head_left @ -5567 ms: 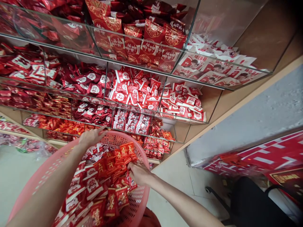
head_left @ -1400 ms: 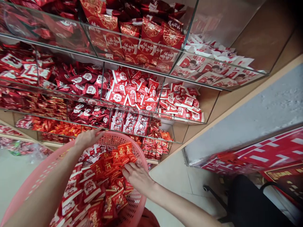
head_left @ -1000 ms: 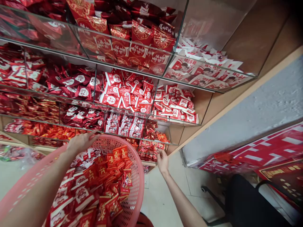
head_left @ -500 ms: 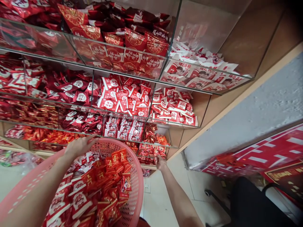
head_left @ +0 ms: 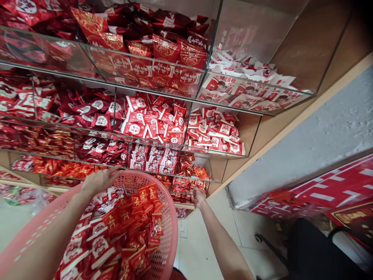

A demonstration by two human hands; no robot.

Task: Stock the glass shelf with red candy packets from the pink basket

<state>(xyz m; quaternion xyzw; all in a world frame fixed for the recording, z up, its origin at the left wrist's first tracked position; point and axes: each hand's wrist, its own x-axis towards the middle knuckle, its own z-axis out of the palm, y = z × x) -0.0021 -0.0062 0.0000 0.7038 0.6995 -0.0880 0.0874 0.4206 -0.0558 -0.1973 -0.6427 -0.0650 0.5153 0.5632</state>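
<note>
My left hand [head_left: 99, 182] is closed over the far rim of a pink plastic basket [head_left: 171, 233]. The basket is heaped with small red sachets [head_left: 100, 249], some with white labels and others red-orange with gold print [head_left: 145, 194]. To the right of the basket, my right hand [head_left: 199, 196] is at the front of a low shelf compartment holding small red-and-gold packets [head_left: 186, 182]. Its fingers reach toward these packets and look partly spread; nothing is visible in them. The fingertips are hard to make out against the red wrappers.
A shelf unit with glass dividers [head_left: 214, 39] carries red packets [head_left: 163, 58] and white packets [head_left: 247, 87]. At the right are a grey wall [head_left: 329, 128], red printed panels [head_left: 326, 186] and a black chair [head_left: 314, 249]. Pale floor tiles [head_left: 201, 245] lie below.
My right hand has shifted slightly, its fingers loosening from a more closed shape beside the low compartment. My left hand keeps its hold on the basket. The view has moved a little.
</note>
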